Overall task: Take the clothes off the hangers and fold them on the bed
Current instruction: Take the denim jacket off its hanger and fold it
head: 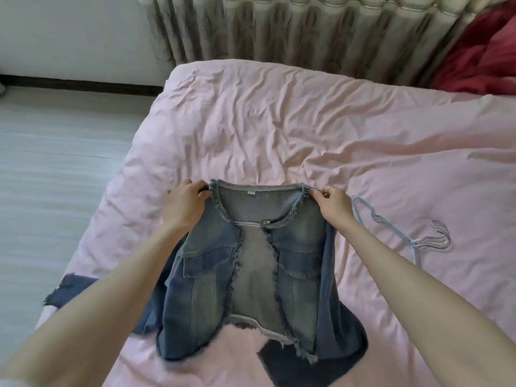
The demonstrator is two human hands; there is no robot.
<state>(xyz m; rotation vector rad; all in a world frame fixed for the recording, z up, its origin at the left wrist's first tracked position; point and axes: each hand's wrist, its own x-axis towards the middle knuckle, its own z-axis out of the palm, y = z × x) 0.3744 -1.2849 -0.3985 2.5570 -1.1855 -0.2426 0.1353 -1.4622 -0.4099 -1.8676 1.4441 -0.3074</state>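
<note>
While the left hand (186, 201) and right hand (333, 203) each pinch a shoulder of the denim jacket (251, 277), it is held front-up over the pink bed (307, 127). Wire hangers (402, 233) are seen lying just beside the right wrist.

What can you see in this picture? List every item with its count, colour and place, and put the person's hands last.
denim jacket: one, faded blue, front open, near middle of the bed
hangers: a few, pale blue and silvery wire, on the sheet right of the jacket
bed sheet: one, pink, wrinkled, covering the bed
red bedding: one heap, far right corner
curtain: beige patterned, behind the bed
floor: pale, left of the bed
left hand: grips the jacket's left shoulder
right hand: pinches the right shoulder, ring on one finger
</note>
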